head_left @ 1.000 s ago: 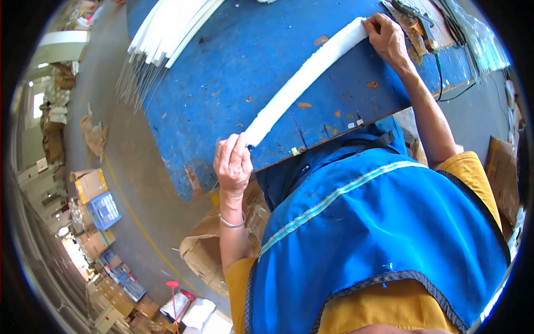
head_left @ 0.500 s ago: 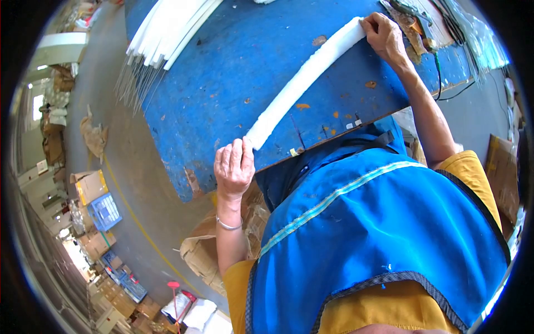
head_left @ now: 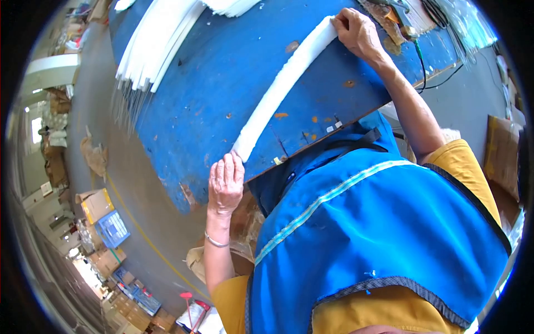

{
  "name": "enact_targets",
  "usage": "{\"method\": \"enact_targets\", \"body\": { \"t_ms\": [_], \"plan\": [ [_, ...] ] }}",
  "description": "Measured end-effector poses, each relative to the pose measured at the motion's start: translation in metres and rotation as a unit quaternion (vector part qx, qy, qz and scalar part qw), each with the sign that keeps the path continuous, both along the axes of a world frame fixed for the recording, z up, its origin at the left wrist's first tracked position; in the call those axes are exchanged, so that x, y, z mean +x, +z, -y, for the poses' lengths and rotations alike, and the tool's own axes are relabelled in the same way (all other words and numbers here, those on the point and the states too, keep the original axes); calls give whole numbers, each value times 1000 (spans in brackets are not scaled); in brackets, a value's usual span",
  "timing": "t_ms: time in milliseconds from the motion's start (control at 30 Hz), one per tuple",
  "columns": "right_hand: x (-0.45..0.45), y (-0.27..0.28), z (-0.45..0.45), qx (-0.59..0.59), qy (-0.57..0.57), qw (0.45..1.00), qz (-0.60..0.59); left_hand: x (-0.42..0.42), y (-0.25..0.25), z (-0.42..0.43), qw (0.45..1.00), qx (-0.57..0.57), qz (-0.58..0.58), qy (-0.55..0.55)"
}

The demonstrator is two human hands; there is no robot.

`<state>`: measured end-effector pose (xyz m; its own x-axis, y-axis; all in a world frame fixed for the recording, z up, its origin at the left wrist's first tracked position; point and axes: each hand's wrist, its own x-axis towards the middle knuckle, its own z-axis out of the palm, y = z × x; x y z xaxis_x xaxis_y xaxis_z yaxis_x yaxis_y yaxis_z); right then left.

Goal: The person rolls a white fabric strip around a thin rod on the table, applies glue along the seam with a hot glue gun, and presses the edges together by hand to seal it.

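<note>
A long white fluffy strip (head_left: 286, 86), soft-looking and slightly curved, stretches diagonally over the blue tabletop (head_left: 200, 106). My left hand (head_left: 226, 182), closed, pinches its near end by the table's front edge. At the far end, the fingers of my right hand (head_left: 359, 34) are closed on the strip's tip. Between both hands the strip looks drawn out; whether its middle touches the table I cannot tell. A bundle of white strips (head_left: 161, 42) with thin wires sticking out of the ends lies at the table's left.
A tool with a green-ended cord (head_left: 410, 32) lies at the table's far right, beside clear plastic (head_left: 467, 22). More white material (head_left: 233, 4) is at the back. Cardboard boxes (head_left: 95, 205) and a blue crate (head_left: 112, 228) stand on the floor to the left.
The view has shifted, so the table and its contents sit differently in frame. Both hands keep hold of the strip's ends, and it looks a little straighter.
</note>
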<state>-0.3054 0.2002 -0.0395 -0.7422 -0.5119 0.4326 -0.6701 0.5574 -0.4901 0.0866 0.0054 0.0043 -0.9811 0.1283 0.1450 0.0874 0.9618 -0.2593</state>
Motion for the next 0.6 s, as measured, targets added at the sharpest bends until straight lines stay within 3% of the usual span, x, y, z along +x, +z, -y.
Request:
{"method": "enact_targets", "body": {
  "t_ms": [333,600],
  "plan": [
    [1,-3,2,-13,-2,1000,9,18,-6,-5,979,182,2,92],
    [0,-2,2,-17,13,1000,4,23,-10,-11,981,144,4,126]
  ]
}}
